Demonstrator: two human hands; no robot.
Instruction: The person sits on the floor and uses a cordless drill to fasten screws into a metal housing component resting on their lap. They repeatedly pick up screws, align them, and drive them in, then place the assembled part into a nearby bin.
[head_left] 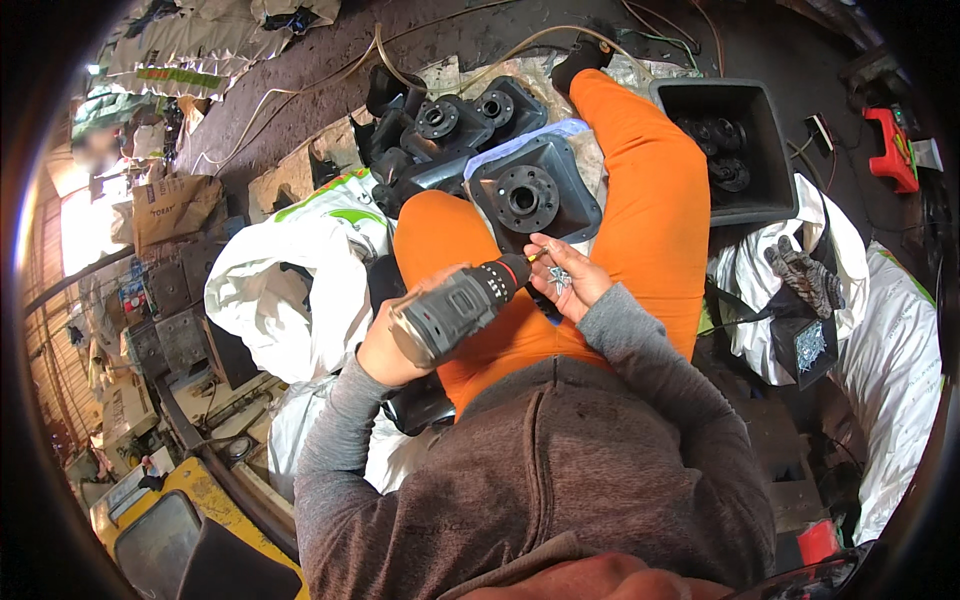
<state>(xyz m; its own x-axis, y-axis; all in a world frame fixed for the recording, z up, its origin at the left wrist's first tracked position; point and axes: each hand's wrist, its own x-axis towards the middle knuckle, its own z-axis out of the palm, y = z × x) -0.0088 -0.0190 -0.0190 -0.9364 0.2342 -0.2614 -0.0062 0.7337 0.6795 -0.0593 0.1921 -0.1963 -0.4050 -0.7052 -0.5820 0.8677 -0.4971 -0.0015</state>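
Note:
My left hand (388,348) is wrapped round a grey and black cordless drill (450,312), its chuck pointing right and away from me. Several silvery screws (559,279) lie in the cupped palm of my right hand (585,286). The thumb and finger of that hand pinch together close to the drill's tip; what sits between them is too small to make out. Just beyond, between my legs, a square black plastic part (540,193) with a round, holed flange faces up on bluish-purple cloth (568,128). Neither hand touches that part.
More black flanged parts (437,120) are heaped beyond my left knee. A dark bin (777,150) with black pieces stands right of my leg. Nearby are a black tray of screws (809,345), a patterned glove (806,276), a red tool (888,150) and white sacks (290,285).

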